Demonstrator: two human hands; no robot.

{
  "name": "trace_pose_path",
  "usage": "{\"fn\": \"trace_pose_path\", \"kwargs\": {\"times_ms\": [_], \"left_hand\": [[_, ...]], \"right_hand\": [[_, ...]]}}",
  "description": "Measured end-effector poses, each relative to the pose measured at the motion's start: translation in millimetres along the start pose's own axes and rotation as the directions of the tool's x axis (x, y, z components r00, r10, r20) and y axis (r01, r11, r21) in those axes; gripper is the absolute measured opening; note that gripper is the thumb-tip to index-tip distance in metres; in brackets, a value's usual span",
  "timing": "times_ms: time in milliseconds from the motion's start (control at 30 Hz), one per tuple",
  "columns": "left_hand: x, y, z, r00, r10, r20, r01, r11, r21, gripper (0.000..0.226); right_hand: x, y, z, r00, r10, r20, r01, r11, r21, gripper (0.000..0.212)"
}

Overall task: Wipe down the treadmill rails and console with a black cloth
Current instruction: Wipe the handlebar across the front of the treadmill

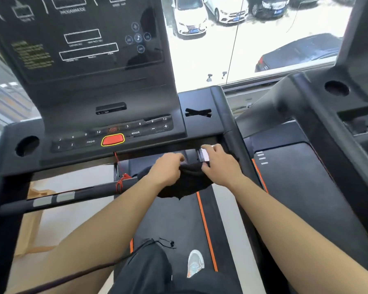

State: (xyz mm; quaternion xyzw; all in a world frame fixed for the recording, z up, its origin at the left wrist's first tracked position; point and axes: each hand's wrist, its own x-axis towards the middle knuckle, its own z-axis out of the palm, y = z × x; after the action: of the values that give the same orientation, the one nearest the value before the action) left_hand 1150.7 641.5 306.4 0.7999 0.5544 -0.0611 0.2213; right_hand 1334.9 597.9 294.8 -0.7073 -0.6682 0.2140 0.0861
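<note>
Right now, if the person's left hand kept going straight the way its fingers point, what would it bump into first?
Probably the right hand. The left hand points rightward along the black cloth both grip, though depth is unclear.

Big window point(253, 49) ahead & above the hands, strong daylight coming in, glare on the ground outside. Parked cars beyond it: white cars point(191, 18) up top, dark car point(295, 54) further right. Second treadmill point(306, 166) just right of the hands. Pale floor point(77, 183) to their left, w/ light wooden piece point(34, 194) lying on it.
</note>
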Motion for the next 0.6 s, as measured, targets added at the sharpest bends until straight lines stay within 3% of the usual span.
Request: {"fn": "trace_pose_path", "kwargs": {"times_ms": [100, 167, 233, 300, 333, 433, 533, 600], "left_hand": [[2, 12, -18, 0.994, 0.098, 0.048, -0.1, 0.994, 0.034, 0.032], [4, 23, -36, 0.98, 0.198, 0.008, -0.198, 0.978, 0.066, 0.027], [10, 31, -55, 0.956, 0.291, -0.04, -0.289, 0.956, 0.058, 0.025], [20, 37, -75, 0.945, 0.323, -0.05, -0.326, 0.939, -0.111, 0.022], [25, 39, -86, 0.946, 0.318, -0.06, -0.324, 0.924, -0.204, 0.021], [52, 45, -114, 0.955, 0.274, -0.116, -0.297, 0.898, -0.324, 0.021], [87, 52, -136, 0.961, 0.254, -0.106, -0.275, 0.886, -0.373, 0.021], [116, 54, -146, 0.968, 0.213, -0.134, -0.245, 0.919, -0.308, 0.023]], "right_hand": [[9, -2, -6, 0.993, -0.021, 0.117, 0.035, 0.992, -0.121, 0.079], [17, -1, -14, 0.99, -0.036, 0.139, 0.055, 0.99, -0.131, 0.071], [26, 2, -29, 0.982, -0.115, 0.151, 0.118, 0.993, -0.01, 0.042], [33, 6, -47, 0.979, -0.177, 0.101, 0.151, 0.962, 0.228, 0.017], [36, 8, -59, 0.984, -0.173, 0.051, 0.141, 0.915, 0.378, 0.017], [51, 15, -98, 0.997, -0.021, -0.072, 0.062, 0.77, 0.635, 0.021], [76, 30, -133, 0.983, 0.088, -0.16, 0.012, 0.842, 0.54, 0.016], [100, 41, -145, 0.968, 0.159, -0.194, -0.051, 0.883, 0.467, 0.009]]}}
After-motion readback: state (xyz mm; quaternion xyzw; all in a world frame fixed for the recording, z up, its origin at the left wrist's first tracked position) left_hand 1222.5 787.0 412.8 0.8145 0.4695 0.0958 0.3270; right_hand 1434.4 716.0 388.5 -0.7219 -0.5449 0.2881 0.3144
